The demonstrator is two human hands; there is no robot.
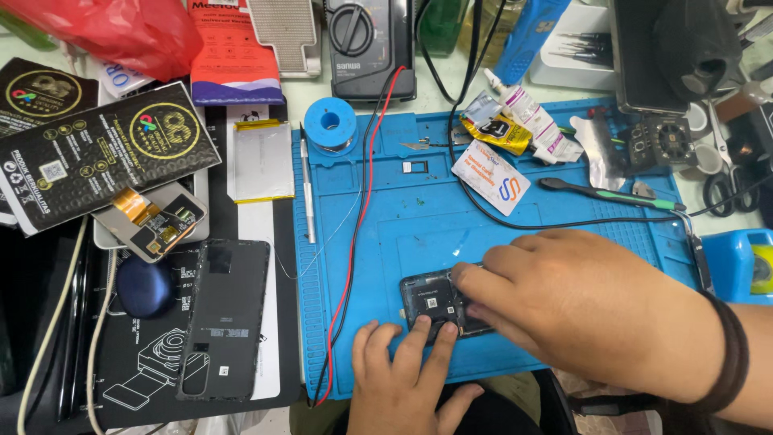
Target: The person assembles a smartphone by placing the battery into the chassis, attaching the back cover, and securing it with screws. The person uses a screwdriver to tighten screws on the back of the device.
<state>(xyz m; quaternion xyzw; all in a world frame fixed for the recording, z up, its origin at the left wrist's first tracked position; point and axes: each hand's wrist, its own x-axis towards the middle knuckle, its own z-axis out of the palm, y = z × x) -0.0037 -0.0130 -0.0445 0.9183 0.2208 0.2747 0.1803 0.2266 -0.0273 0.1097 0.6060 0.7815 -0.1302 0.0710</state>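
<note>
Head view, looking down: the left hand [407,379] sits nearest, its fingers [419,334] spread and pressing flat on the near edge of a small dark opened phone body with exposed circuit parts [435,302]. It pins rather than grips. The right hand [588,310], with a dark band at the wrist, comes in from the right side and lies over the far right half of the same phone body, fingertips [471,278] curled down onto its upper edge; whether they pinch anything small I cannot tell. The phone body lies directly under both sets of fingers, with its long axis running left to right, tipped slightly. Both hands touch it, the right covering more of it.

Beneath it is a blue rubbery work mat with moulded compartments [403,209], on the counter. Left of the fingers, a red and a black wire [358,225] run along the mat's edge, and further left lies a flat matte black phone back cover [225,318]. Beyond the fingers lie a thin black-and-green handled tool [612,195] and a white card [491,177]; farther off stand a blue spool of solder wire [328,122] and a dark multimeter with a dial [370,44].
</note>
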